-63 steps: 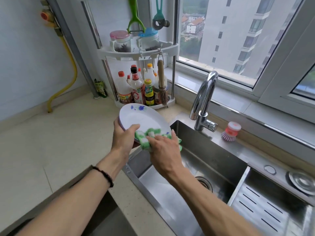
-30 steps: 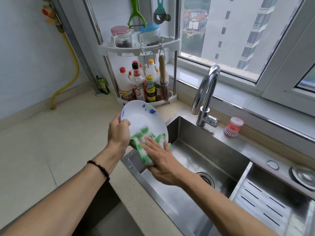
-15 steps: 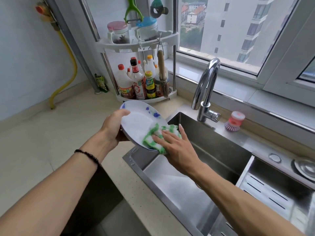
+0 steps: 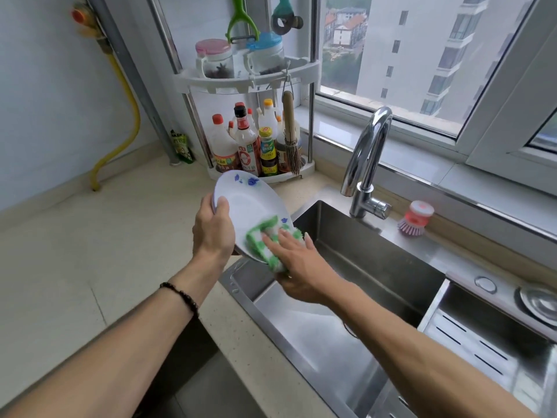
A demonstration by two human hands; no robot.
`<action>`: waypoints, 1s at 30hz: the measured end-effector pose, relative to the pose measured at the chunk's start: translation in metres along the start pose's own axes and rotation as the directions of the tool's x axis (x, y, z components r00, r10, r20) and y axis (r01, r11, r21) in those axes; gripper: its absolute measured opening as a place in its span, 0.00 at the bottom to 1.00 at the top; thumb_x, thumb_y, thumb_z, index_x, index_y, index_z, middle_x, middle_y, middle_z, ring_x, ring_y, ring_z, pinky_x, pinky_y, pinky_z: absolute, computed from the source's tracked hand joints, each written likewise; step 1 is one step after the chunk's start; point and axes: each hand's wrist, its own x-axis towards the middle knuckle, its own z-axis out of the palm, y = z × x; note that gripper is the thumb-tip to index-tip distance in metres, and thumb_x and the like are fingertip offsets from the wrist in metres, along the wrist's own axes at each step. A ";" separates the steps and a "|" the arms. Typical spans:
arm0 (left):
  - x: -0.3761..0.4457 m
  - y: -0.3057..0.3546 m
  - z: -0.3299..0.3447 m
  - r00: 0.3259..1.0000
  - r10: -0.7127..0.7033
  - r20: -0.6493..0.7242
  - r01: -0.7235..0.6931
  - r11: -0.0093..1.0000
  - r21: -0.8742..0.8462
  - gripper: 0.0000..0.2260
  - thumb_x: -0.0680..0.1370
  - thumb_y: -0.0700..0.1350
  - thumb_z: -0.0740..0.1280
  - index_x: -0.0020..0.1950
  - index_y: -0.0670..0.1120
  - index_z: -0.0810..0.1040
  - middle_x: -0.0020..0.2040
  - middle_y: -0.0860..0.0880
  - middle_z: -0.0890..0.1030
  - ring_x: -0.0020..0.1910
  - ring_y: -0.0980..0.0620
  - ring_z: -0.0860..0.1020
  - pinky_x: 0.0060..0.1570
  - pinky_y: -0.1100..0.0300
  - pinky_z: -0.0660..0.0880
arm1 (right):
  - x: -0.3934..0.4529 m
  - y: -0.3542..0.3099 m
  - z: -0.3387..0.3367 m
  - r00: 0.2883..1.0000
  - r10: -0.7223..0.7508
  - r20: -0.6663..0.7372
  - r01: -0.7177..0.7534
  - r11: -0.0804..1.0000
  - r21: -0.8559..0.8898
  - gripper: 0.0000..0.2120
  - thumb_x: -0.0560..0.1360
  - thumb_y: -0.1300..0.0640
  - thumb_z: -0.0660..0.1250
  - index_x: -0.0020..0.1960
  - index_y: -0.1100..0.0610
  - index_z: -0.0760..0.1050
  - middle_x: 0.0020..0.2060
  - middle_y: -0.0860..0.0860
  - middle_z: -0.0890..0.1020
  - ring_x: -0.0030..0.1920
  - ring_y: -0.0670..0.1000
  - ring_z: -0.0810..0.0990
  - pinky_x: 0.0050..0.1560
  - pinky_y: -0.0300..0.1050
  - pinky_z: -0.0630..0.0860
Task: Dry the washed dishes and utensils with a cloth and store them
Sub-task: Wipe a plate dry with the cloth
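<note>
Head view shows you over the sink, with the plate held tilted in the air above its left corner, near the worktop. Your left hand clamps the left rim of the plate, thumb on the face and the other fingers behind it. Your right hand lies with straight fingers on the cloth and presses it flat against the lower right part of the plate; whether the thumb goes under the rim I cannot tell.

The plate looks like glazed ceramic, so it is probably stiff, rather heavy for one hand, breakable and slippery while wet. I think the rim grip is the right place, with the thumb well in from the edge. The cloth is soft and bunches easily, so keep the palm spread on it. The steel sink below is hard; a slip there could chip the plate.
</note>
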 end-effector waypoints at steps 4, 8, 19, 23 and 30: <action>0.006 0.002 -0.002 0.999 -0.038 0.018 0.039 0.999 -0.013 0.13 0.83 0.52 0.55 0.60 0.52 0.77 0.55 0.46 0.81 0.55 0.42 0.80 0.56 0.44 0.79 | -0.005 -0.018 0.003 0.991 -0.130 -0.040 0.135 0.972 0.191 0.36 0.80 0.52 0.65 0.81 0.44 0.50 0.81 0.51 0.54 0.81 0.49 0.46 0.76 0.60 0.33; 0.004 -0.002 -0.004 0.997 -0.068 0.026 0.067 0.997 0.038 0.18 0.78 0.57 0.54 0.61 0.53 0.77 0.55 0.46 0.82 0.53 0.42 0.81 0.55 0.41 0.80 | -0.003 0.003 -0.003 0.997 0.020 0.068 -0.018 0.999 -0.031 0.36 0.80 0.50 0.62 0.81 0.43 0.46 0.82 0.51 0.52 0.81 0.49 0.46 0.75 0.68 0.34; 0.001 -0.010 0.009 0.995 -0.094 0.018 0.094 0.995 -0.043 0.15 0.84 0.52 0.54 0.63 0.51 0.76 0.58 0.45 0.81 0.54 0.43 0.81 0.55 0.44 0.80 | -0.015 -0.007 0.002 0.996 -0.051 -0.074 0.066 0.973 0.220 0.24 0.82 0.48 0.61 0.77 0.45 0.64 0.78 0.46 0.65 0.80 0.48 0.56 0.76 0.64 0.38; 0.009 -0.004 0.002 0.945 -0.278 0.171 0.299 0.947 -0.113 0.12 0.86 0.51 0.54 0.63 0.49 0.73 0.54 0.42 0.82 0.49 0.41 0.82 0.38 0.49 0.81 | -0.021 0.011 0.005 0.973 -0.083 -0.213 0.116 0.982 0.150 0.25 0.80 0.50 0.67 0.75 0.43 0.67 0.75 0.44 0.69 0.78 0.47 0.61 0.78 0.63 0.44; -0.007 -0.011 0.009 0.935 -0.303 0.184 0.333 0.928 -0.164 0.16 0.80 0.42 0.64 0.67 0.50 0.71 0.56 0.41 0.81 0.49 0.40 0.82 0.37 0.51 0.81 | -0.006 0.015 0.010 0.870 -0.132 -0.474 0.056 0.984 -0.170 0.12 0.69 0.60 0.75 0.51 0.51 0.84 0.41 0.49 0.86 0.43 0.53 0.85 0.47 0.48 0.79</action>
